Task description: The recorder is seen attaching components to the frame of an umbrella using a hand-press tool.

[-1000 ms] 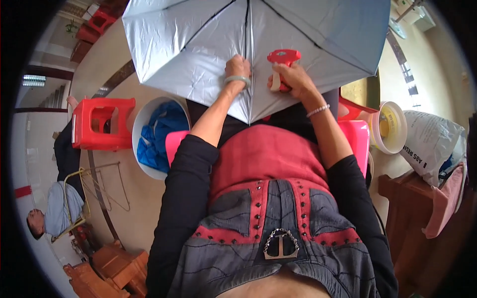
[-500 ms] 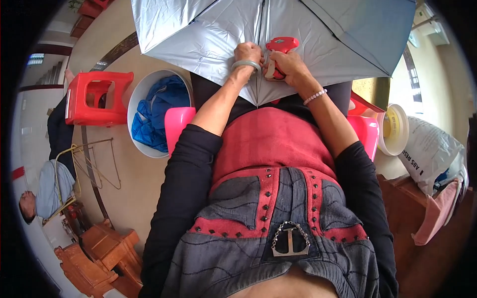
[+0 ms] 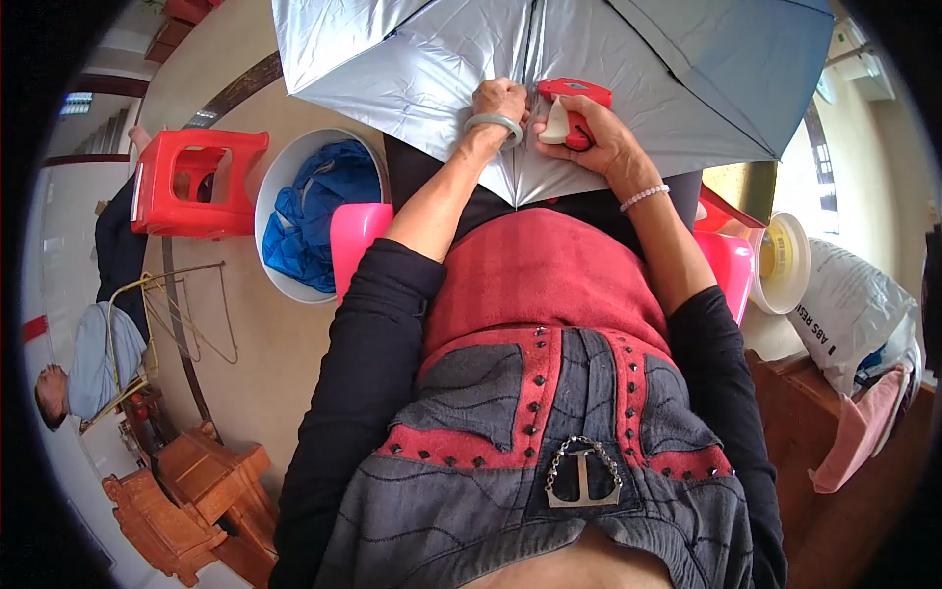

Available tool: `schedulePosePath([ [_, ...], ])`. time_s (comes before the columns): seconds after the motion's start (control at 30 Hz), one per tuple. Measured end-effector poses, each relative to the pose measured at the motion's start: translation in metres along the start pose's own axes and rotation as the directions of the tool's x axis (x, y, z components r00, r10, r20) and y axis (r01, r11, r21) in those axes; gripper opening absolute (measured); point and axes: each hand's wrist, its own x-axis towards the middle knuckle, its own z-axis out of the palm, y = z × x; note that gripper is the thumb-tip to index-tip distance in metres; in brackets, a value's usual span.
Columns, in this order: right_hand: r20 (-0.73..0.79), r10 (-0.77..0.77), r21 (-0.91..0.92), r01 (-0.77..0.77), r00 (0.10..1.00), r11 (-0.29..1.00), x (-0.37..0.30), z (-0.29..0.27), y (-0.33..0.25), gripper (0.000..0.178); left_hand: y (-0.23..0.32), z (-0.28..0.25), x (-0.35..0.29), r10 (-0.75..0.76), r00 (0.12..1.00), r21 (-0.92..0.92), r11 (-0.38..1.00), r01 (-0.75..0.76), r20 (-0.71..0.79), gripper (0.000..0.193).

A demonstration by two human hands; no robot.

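Observation:
A silver-lined open umbrella spreads over my lap, its dark ribs running away from me. My left hand is closed at the middle rib, pinching the umbrella's fabric; its fingertips are partly hidden. Just to the right, my right hand grips a red tagging gun with a cream-coloured trigger. The tool's nose points left toward my left hand, a small gap from it, over the silver cloth.
A white tub with blue cloth and a red plastic stool stand on the left. Beyond are a yellow metal frame, wooden furniture and another person. At right are a white bucket and white sack.
My right hand has turned the tagging gun, so its cream trigger now shows more plainly. The gun sits slightly farther right. My left hand stays closed on the umbrella's fabric.

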Motion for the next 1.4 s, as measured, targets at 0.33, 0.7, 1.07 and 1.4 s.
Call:
schedulePosePath([
  [0.33,0.077,-0.005,-0.030,0.008,0.997,1.000,0.003,-0.009,-0.001,0.028,0.003,-0.003,-0.002,-0.039,0.993,-0.120,0.991,0.053,0.114,0.022],
  [0.7,0.050,0.007,-0.057,-0.005,0.999,0.998,0.003,-0.001,0.002,0.022,0.005,-0.004,-0.002,0.051,0.972,-0.127,0.992,-0.022,0.231,0.020],
  [1.07,0.018,-0.096,-0.196,0.098,0.995,0.976,0.019,-0.013,-0.001,0.011,0.012,0.006,-0.007,-0.027,0.990,-0.110,0.993,0.042,0.137,0.018],
  [1.4,0.170,-0.597,-0.926,0.335,0.784,0.177,-0.070,0.032,-0.061,0.024,0.043,-0.098,0.048,-0.064,0.935,0.638,0.747,-0.187,0.349,0.015],
])
